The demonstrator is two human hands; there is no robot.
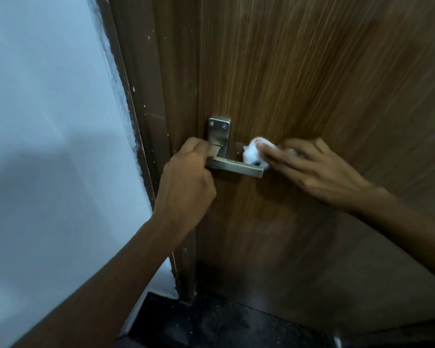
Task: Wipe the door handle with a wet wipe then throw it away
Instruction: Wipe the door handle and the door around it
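A square steel door handle [236,167] juts from its backplate [219,131] on a brown wooden door [312,84]. My left hand [186,179] is closed around the handle's inner end, near the backplate. My right hand [314,169] holds a crumpled white wet wipe [253,153] in its fingers and presses it on the free outer end of the lever. The fingers cover part of the wipe.
A dark brown door frame [146,109] runs along the door's left edge. Left of it is a pale blue wall [48,146]. A dark floor [224,327] shows at the bottom.
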